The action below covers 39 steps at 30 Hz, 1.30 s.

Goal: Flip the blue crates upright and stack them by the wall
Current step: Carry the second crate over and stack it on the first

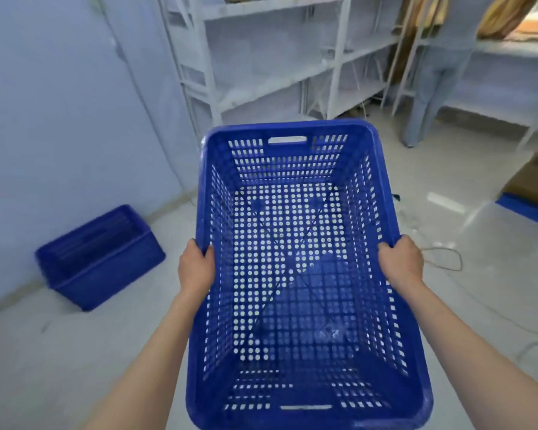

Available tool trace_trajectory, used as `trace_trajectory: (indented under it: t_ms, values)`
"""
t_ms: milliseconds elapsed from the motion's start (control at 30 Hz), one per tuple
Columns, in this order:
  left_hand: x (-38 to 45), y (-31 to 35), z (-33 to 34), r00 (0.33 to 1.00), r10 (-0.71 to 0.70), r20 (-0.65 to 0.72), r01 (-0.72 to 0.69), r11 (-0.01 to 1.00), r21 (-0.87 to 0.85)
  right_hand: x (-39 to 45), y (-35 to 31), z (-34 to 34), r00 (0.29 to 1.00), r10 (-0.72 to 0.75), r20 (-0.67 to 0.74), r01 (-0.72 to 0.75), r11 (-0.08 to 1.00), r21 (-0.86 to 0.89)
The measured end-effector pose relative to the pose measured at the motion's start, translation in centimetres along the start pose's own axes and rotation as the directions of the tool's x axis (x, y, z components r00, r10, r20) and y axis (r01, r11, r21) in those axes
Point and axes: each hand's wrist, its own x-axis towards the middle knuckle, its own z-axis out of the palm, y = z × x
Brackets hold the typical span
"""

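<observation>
Two hands, left hand [196, 268] and right hand [401, 263], grip the upright blue crate's [295, 274] side rims.

A single wide-angle view looks from the person's head, forward and steeply down. It sits close above a crate [295, 274], which fills the centre, with both forearms reaching in from the bottom edge. Farther off it takes in the floor [75, 352], the wall [59, 119] at left and shelves [277, 57] ahead.
</observation>
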Motion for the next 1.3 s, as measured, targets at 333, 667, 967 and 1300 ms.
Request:
trace_trajectory:
  t_ms: [333, 667, 967, 1300]
  values:
    - [7.8, -7.9, -16.2, 0.959, -0.092, -0.269, 0.096, 0.995, 0.001, -3.4, -16.5, 14.2, 0.972, -0.188, 0.138, 0.179, 0.981, 0.073]
    - [20.5, -15.5, -22.5, 0.861, -0.211, -0.462, 0.230, 0.973, -0.015, 0.5, -31.2, 31.9, 0.876, -0.388, 0.287, 0.362, 0.922, 0.141]
    - [34.8, -21.4, -25.3, 0.763, -0.365, -0.533, 0.354, 0.926, -0.129, 5.8, -44.6, 48.9, 0.776, -0.465, 0.426, 0.442, 0.883, 0.159]
    - [48.4, -32.0, -30.8, 0.555, -0.575, -0.602, 0.498, 0.809, -0.313, 5.1, -62.4, 69.3, 0.548, -0.616, 0.566, 0.690, 0.715, 0.110]
